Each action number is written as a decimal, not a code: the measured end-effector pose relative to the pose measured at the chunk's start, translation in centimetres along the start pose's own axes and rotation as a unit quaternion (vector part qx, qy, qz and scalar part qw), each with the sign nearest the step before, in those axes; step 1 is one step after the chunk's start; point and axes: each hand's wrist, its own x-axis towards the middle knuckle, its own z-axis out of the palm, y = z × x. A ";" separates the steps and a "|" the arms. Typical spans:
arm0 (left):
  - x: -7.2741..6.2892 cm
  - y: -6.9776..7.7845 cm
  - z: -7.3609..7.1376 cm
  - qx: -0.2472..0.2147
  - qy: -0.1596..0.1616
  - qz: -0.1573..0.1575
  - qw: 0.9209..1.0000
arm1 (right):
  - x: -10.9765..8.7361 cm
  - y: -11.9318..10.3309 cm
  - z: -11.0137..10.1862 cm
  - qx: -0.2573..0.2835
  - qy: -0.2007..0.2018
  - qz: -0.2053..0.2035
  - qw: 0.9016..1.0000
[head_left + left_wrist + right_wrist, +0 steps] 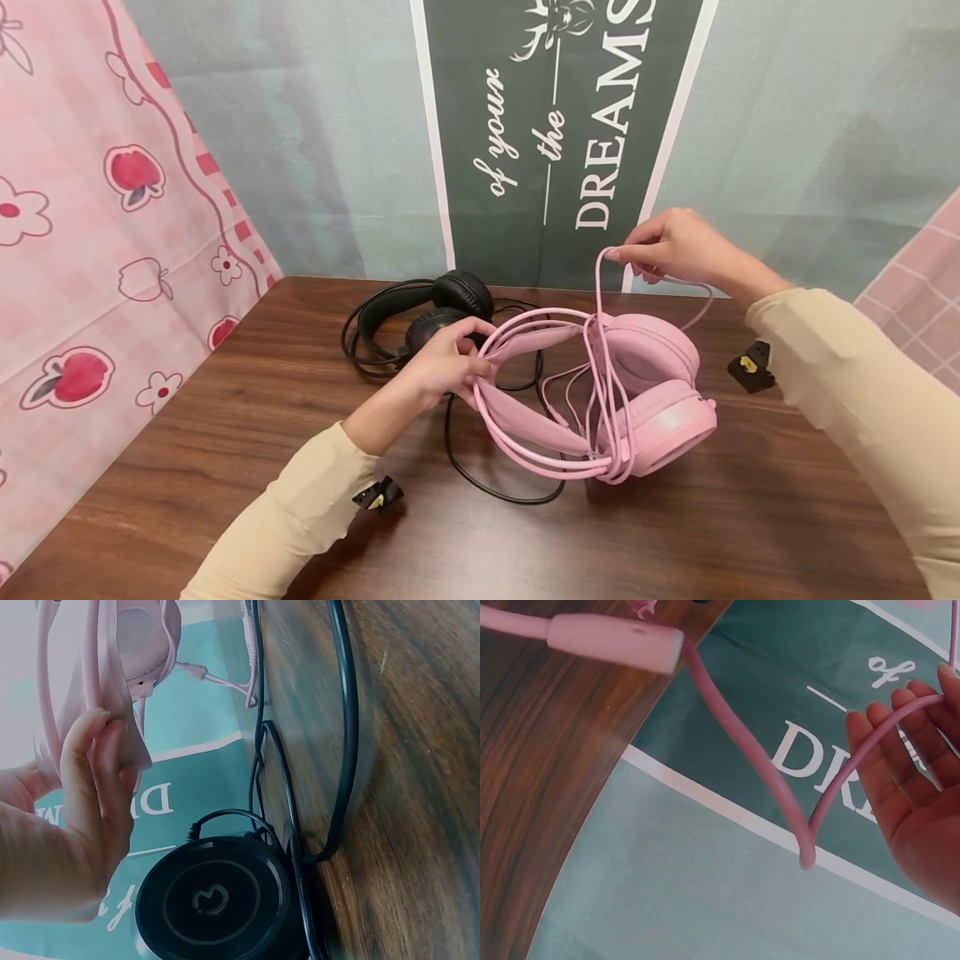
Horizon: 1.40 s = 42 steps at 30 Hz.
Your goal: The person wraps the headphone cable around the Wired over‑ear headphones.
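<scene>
My left hand (446, 362) grips the headband of a pink headset (667, 425), thumb and fingers round the band. The headset is held over the table, its two ear cups pointing right. Several turns of its pink cable (600, 292) wrap round the band beside the cups. Above the cups, my right hand (678, 242) pinches a raised stretch of that cable between thumb and fingertips. In the right wrist view, the cable runs across the fingers of the right hand (922, 772), and a thicker pink cylindrical piece (615, 641) shows at upper left.
A black headset (461, 292) lies on the brown wooden table (225, 433) behind my left hand. Its black cable (510, 500) loops out under the pink headset. A grey-green cloth (337, 150) with lettering hangs behind; a pink patterned cloth (75, 275) hangs at left.
</scene>
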 end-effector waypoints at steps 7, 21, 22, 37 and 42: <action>-0.2 0.2 0.1 0.001 -0.009 0.013 1.000 | 0.0 0.3 0.6 -0.008 -0.027 -0.001 1.000; -0.5 -0.1 -0.2 0.020 0.002 0.037 0.999 | -0.9 2.1 1.1 -0.002 -0.069 0.014 0.998; -0.5 -0.1 -0.2 0.020 0.005 0.037 0.999 | -1.0 2.3 1.1 -0.002 -0.072 0.015 0.997; -1.0 0.1 -1.8 -0.015 0.028 0.042 0.999 | -1.7 3.8 0.9 0.021 -0.097 0.022 0.995; -1.5 0.5 -2.6 -0.024 0.040 0.045 0.998 | -2.3 4.9 0.6 0.033 -0.103 0.040 0.993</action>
